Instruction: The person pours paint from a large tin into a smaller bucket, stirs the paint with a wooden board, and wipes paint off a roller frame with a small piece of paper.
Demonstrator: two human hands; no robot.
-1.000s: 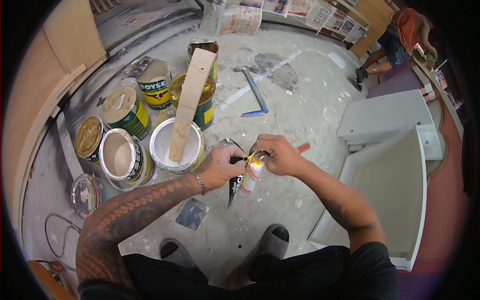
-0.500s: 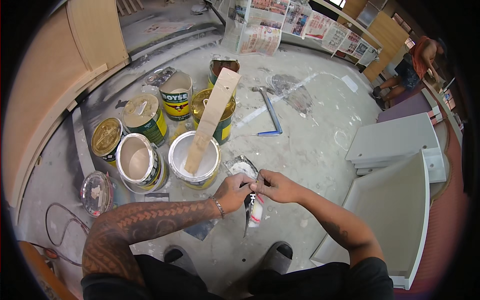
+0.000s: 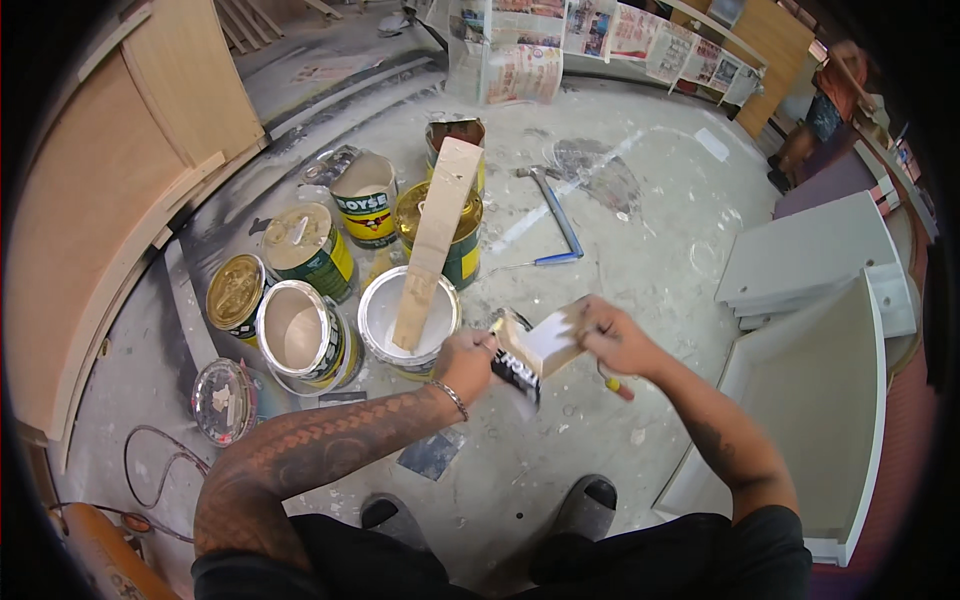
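Both my hands are over the floor in front of me, at a black printed wrapper (image 3: 516, 376). My left hand (image 3: 467, 362) is closed on its left edge. My right hand (image 3: 615, 338) pinches a white piece with a tan edge (image 3: 558, 338) that spans from the wrapper; whether they are one piece I cannot tell. Below the right hand shows a short red-and-yellow rod (image 3: 619, 389), blurred; its other end is hidden. Just left of my hands stands an open paint can (image 3: 372, 318) with a flat wooden stick (image 3: 437, 240) leaning in it.
Several more paint cans (image 3: 308, 248) stand to the left. A blue-handled hammer-like tool (image 3: 557, 215) lies ahead. Pale cabinet panels (image 3: 810, 250) are at right, with a person (image 3: 835, 95) beyond. A dark sheet (image 3: 431, 454) lies near my feet; a cable (image 3: 165, 455) is at left.
My right hand has moved right, away from the left, pulling the white piece out. The striped white item hanging below my hands no longer shows there. The co-worker has straightened up.
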